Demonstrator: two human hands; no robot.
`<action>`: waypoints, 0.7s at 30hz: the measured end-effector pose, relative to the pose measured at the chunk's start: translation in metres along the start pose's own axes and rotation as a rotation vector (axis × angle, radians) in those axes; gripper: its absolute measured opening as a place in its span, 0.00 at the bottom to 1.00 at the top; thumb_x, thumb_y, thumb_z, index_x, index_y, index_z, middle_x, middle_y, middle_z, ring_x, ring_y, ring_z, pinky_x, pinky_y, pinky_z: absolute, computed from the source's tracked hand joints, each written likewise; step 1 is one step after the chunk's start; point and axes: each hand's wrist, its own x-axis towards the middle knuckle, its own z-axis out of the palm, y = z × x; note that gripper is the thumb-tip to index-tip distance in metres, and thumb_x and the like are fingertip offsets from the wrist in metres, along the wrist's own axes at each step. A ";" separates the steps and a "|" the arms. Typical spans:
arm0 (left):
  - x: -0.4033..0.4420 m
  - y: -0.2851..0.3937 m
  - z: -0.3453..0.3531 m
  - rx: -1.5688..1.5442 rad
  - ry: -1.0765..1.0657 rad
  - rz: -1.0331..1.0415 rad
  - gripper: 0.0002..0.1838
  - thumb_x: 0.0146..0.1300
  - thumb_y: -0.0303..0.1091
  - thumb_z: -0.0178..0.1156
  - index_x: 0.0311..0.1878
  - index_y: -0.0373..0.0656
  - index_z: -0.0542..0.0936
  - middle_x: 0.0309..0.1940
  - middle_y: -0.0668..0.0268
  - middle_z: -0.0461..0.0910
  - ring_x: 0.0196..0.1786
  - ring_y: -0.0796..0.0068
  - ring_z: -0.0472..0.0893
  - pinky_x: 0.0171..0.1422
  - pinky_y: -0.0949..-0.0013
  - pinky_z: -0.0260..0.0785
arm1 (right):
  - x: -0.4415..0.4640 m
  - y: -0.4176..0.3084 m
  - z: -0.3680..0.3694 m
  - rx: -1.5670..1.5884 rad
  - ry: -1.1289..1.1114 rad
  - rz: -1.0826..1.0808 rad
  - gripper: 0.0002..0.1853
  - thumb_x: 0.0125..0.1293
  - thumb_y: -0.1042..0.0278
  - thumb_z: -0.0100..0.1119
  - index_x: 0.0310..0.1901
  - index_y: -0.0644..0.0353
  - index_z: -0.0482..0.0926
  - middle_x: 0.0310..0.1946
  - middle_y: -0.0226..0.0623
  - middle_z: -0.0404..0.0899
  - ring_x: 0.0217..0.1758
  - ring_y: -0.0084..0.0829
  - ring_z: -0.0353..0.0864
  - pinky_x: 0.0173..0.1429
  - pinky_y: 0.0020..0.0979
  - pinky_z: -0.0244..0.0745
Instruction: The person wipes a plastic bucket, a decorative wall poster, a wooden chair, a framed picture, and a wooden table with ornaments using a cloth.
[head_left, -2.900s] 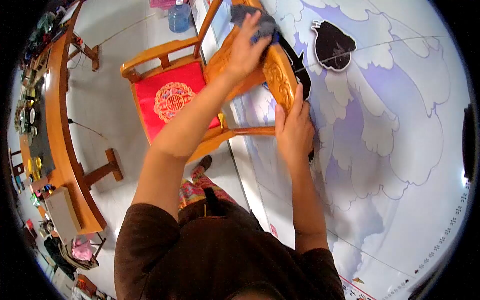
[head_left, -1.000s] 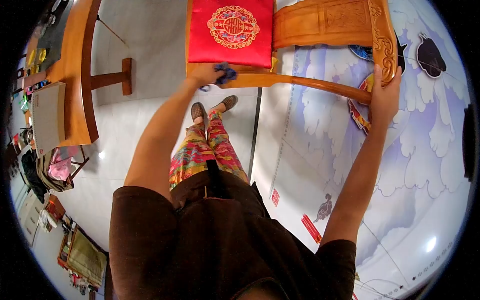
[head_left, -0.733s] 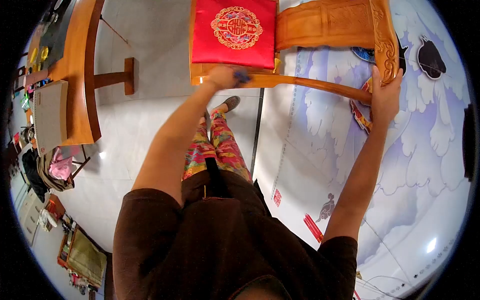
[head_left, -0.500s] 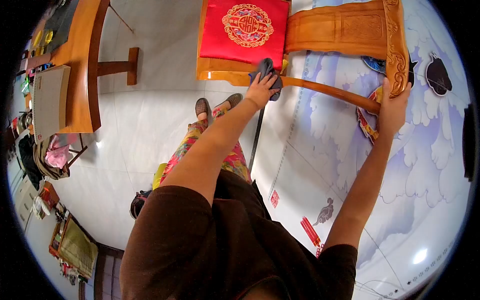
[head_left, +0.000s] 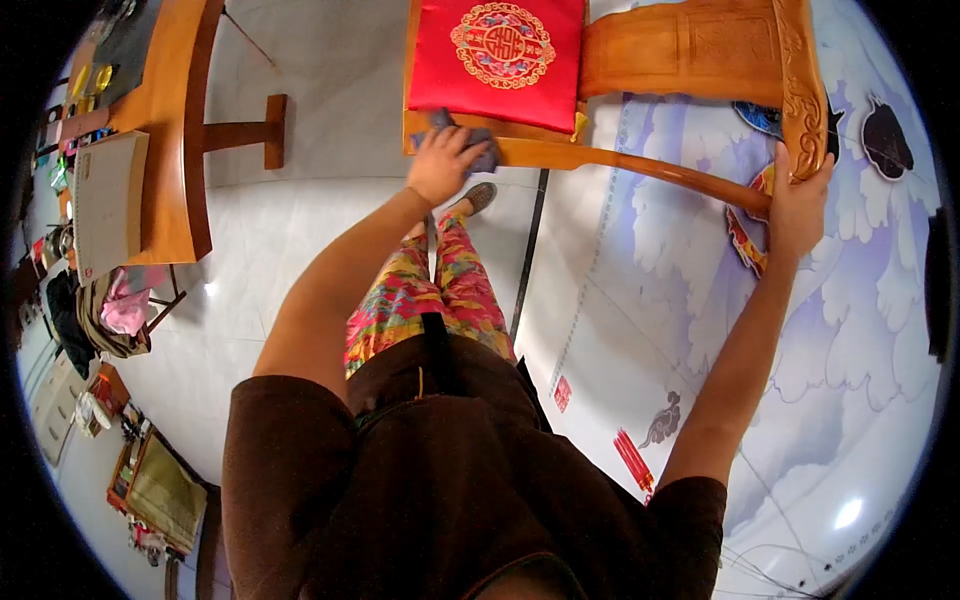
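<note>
A wooden chair point(head_left: 690, 65) with a carved top rail lies across the top of the head view, its backrest toward the right. On its seat sits a red cushion point(head_left: 540, 105) with a round gold emblem. My left hand point(head_left: 440, 166) presses a dark grey cloth point(head_left: 484, 152) against the chair's side, near the front edge of the seat. The fingers are bent over the cloth. Farther right, my right hand point(head_left: 800, 205) grips the corner of the top rail, close to where the curved armrest point(head_left: 660, 172) meets it; part of its thumb side is hidden.
A wooden table point(head_left: 180, 120) with a desk calendar point(head_left: 110, 205) and small items stands at the left. Clothes point(head_left: 125, 305) hang over something below it. A wall with cloud pictures point(head_left: 850, 300) rises on the right. My shoe point(head_left: 480, 197) is on the tiled floor.
My left hand has slid left with the cloth along the chair's side, toward the seat's front. My right hand keeps its hold on the top rail. The view has shifted slightly.
</note>
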 end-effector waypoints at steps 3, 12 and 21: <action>0.042 0.042 0.014 0.030 -0.218 -0.045 0.27 0.59 0.38 0.61 0.64 0.59 0.77 0.60 0.61 0.75 0.65 0.57 0.72 0.68 0.50 0.62 | 0.001 0.003 0.003 -0.015 0.030 -0.023 0.50 0.61 0.25 0.52 0.74 0.57 0.60 0.62 0.54 0.74 0.63 0.52 0.76 0.63 0.48 0.72; 0.090 0.050 0.040 -0.193 -0.319 -0.167 0.22 0.62 0.44 0.59 0.60 0.57 0.80 0.56 0.58 0.79 0.58 0.55 0.79 0.63 0.50 0.70 | -0.001 -0.001 0.001 -0.058 0.008 -0.013 0.50 0.62 0.24 0.51 0.74 0.58 0.59 0.60 0.55 0.75 0.61 0.54 0.77 0.61 0.48 0.73; 0.005 -0.054 -0.006 -0.513 -0.037 -0.539 0.20 0.63 0.48 0.59 0.55 0.50 0.82 0.48 0.51 0.84 0.53 0.53 0.82 0.56 0.54 0.75 | -0.003 -0.006 -0.002 -0.032 0.046 -0.033 0.49 0.62 0.25 0.53 0.73 0.57 0.59 0.58 0.56 0.76 0.59 0.55 0.78 0.59 0.49 0.74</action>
